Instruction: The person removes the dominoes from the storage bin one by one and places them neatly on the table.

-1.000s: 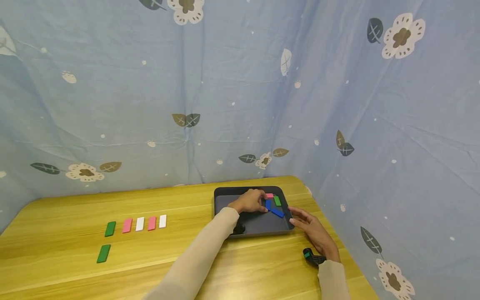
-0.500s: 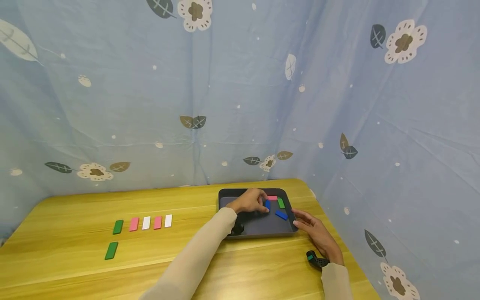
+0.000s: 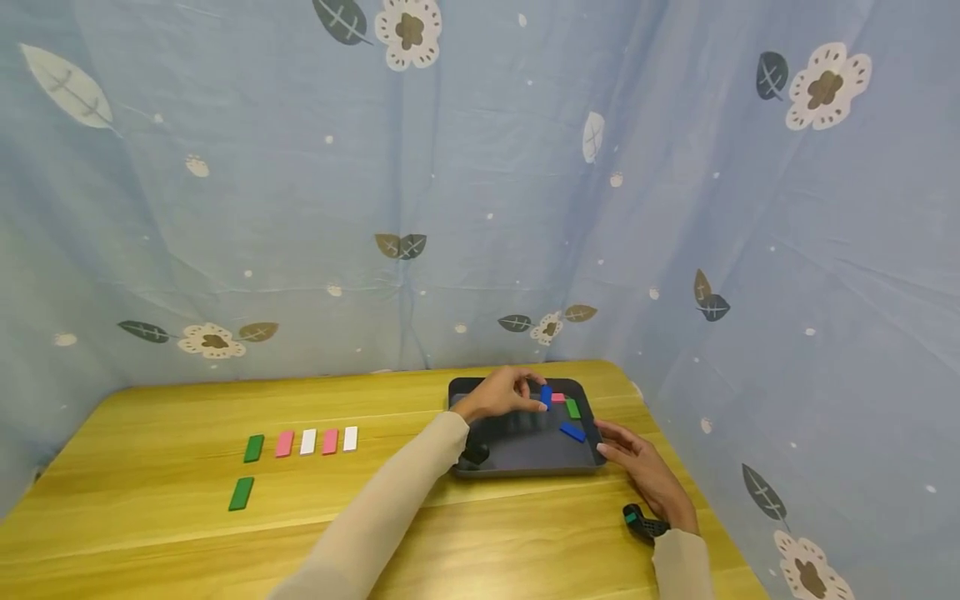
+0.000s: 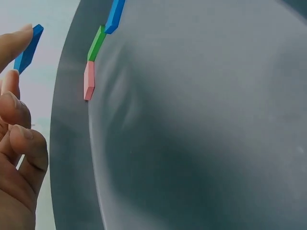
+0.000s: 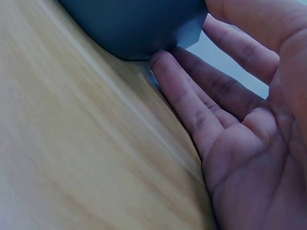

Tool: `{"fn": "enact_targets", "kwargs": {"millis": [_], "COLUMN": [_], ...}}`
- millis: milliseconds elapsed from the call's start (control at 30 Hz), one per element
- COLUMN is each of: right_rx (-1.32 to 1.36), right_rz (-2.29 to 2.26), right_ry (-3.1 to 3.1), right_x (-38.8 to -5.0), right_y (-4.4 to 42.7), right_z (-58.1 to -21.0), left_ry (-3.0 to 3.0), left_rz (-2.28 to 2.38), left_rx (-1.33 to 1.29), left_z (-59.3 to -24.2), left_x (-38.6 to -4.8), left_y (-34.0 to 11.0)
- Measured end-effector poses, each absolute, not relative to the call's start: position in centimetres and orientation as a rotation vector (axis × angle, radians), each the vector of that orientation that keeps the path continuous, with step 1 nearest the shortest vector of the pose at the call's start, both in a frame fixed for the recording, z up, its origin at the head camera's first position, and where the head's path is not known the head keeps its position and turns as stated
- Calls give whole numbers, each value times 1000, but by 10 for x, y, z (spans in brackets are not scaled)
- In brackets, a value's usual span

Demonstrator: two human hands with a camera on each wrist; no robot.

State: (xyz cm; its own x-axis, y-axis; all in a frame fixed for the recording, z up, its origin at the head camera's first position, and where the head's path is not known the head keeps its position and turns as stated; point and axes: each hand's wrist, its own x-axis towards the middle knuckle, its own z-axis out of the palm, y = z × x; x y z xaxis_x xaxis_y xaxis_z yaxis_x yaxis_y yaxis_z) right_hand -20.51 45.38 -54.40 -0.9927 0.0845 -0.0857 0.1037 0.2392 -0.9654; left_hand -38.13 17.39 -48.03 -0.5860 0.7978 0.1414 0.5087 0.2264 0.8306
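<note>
Over the dark tray (image 3: 525, 470), the left hand (image 3: 501, 395) pinches a blue block (image 3: 546, 397) between thumb and fingers. That block (image 4: 29, 49) also shows at the fingertips in the left wrist view. A pink block (image 3: 558, 398), a green block (image 3: 573, 408) and a second blue block (image 3: 572, 432) lie inside the tray near its right side. The right hand (image 3: 647, 472) rests against the tray's right wall, fingers fairly straight. In the right wrist view, fingertips of the right hand (image 5: 225, 120) touch the tray's outer corner (image 5: 144, 28).
On the wooden table's left part (image 3: 150, 450), a row holds a green block (image 3: 254, 448), a pink one (image 3: 285, 443), a white one (image 3: 308, 442), another pink and another white. A second green block (image 3: 241, 493) lies in front. A patterned curtain (image 3: 300, 208) hangs behind and at right.
The left hand has lifted the blue block from the tray floor. The right hand stays at the tray's right side. The head view has shifted a little to the left.
</note>
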Motion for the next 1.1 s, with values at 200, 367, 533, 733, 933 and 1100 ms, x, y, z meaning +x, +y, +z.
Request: {"fn": "enact_targets", "kwargs": {"millis": [200, 367, 533, 733, 933, 1100], "right_rx": [187, 199, 188, 180, 173, 188], "right_rz": [-1924, -1889, -1867, -1852, -1842, -1833], "right_ry": [2444, 2454, 2455, 2463, 2474, 2477], "right_x": [-205, -204, -204, -203, -204, -205], "right_y": [453, 453, 455, 457, 455, 453], "right_z": [-545, -544, -544, -544, -543, -543], "left_ry": [2174, 2154, 2129, 2119, 2115, 2117], "left_rz": [1323, 1364, 1420, 1458, 1469, 1475], "left_rx": [1220, 1211, 1206, 1218, 1208, 1187], "left_z": [-477, -475, -472, -469, -468, -469], "left_x": [-379, -379, -378, -377, -374, -370], "left_y": [161, 151, 139, 123, 105, 88]}}
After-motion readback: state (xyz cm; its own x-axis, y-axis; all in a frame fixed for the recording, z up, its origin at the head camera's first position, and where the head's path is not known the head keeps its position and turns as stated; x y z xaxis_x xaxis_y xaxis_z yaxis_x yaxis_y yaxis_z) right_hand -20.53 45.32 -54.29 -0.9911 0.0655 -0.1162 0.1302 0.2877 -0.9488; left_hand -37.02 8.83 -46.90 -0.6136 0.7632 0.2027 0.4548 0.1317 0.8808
